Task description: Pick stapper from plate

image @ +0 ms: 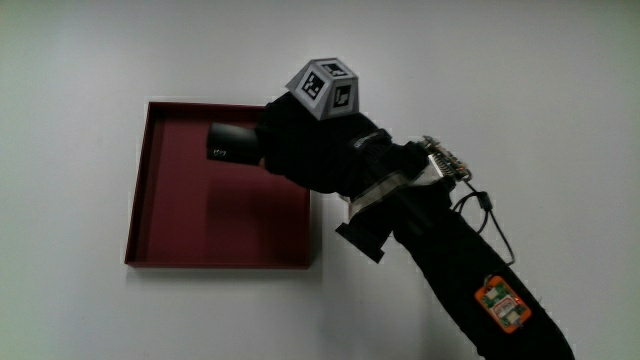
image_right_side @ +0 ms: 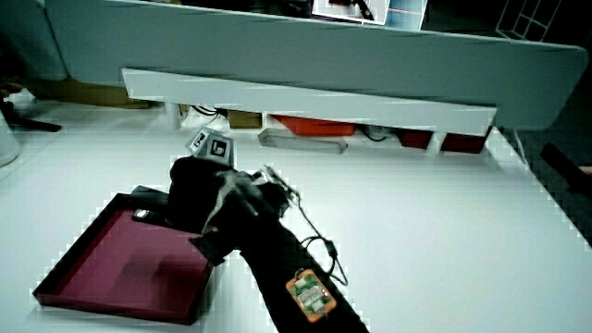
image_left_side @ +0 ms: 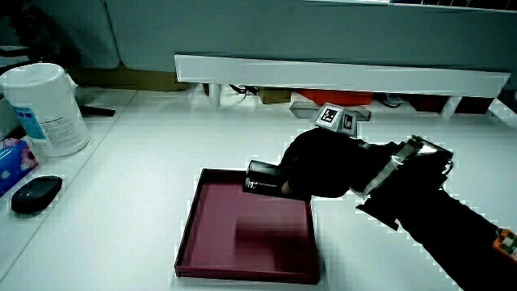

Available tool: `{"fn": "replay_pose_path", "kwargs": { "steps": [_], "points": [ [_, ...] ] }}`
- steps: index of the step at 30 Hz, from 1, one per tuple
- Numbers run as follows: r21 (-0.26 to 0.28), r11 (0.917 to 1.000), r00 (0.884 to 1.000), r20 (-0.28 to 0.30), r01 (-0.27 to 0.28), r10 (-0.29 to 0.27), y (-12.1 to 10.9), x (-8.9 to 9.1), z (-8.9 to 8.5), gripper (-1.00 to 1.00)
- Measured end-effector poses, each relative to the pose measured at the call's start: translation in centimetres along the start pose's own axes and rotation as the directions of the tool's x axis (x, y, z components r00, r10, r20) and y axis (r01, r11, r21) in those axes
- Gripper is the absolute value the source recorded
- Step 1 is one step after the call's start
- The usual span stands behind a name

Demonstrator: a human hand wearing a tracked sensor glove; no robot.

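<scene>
grip: gloved hand [image: 300,145], black, fingers curled around one end of the black stapler [image: 232,143]; patterned cube [image: 326,88] on the back of the hand. positioned over the corner of the tray farthest from the person, forearm [image: 470,280] reaching in across the white worktop [image: 520,80] from the person's side. seen also in both side views [image_left_side: 319,166] [image_right_side: 199,194], clasped on the same item.

stapler: black, short, lying roughly level, free end pointing across the tray interior; small pale marking on its end face. whether it rests on the tray floor or sits just above it cannot be told. visible in a side view [image_left_side: 262,178] against the tray's wall farthest from the person; in a side view [image_right_side: 148,205] mostly hidden by the hand.

tray: square, dark red, low raised rim [image: 220,263], flat floor, a shadow patch across the middle; holds nothing but the stapler.

forearm fittings: small orange-and-green tag [image: 500,303] on the sleeve, thin cable [image: 490,215] looped beside the wrist.

other items, one side view only: white wipes canister [image_left_side: 44,109], black computer mouse [image_left_side: 36,194] nearer to the person than the canister, both well apart from the tray. low white partition [image_left_side: 339,77] along the worktop edge.
</scene>
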Motion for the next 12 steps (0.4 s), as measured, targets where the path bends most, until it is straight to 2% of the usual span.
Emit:
{"fn": "replay_pose_path", "kwargs": {
  "steps": [1,2,4,5,7,8,9,10,12],
  "points": [
    [-0.001,0.9998,0.999,-0.026,-0.02,0.02,-0.5,-0.1,0.7,1.0],
    [-0.006,1.0,1.0,-0.019,-0.007,0.006,-0.5,0.3,0.9,1.0],
    [0.015,0.9991,0.998,-0.052,-0.039,0.04,-1.5,0.3,2.2,1.0],
    [0.011,0.9999,1.0,-0.018,-0.002,0.002,-1.6,0.9,2.4,1.0],
    [0.002,0.998,0.997,-0.054,-0.064,0.064,-0.6,3.6,2.0,1.0],
    [0.001,0.9999,0.998,-0.054,-0.014,0.014,-1.5,3.5,2.8,1.0],
    [-0.001,0.9989,0.996,-0.078,-0.047,0.047,-1.7,4.0,3.0,1.0],
    [0.022,0.999,0.998,-0.054,-0.039,0.041,-2.1,4.3,3.5,1.0],
    [0.023,0.9997,0.997,-0.077,-0.012,0.014,-3.1,4.6,4.4,1.0]
  ]
}}
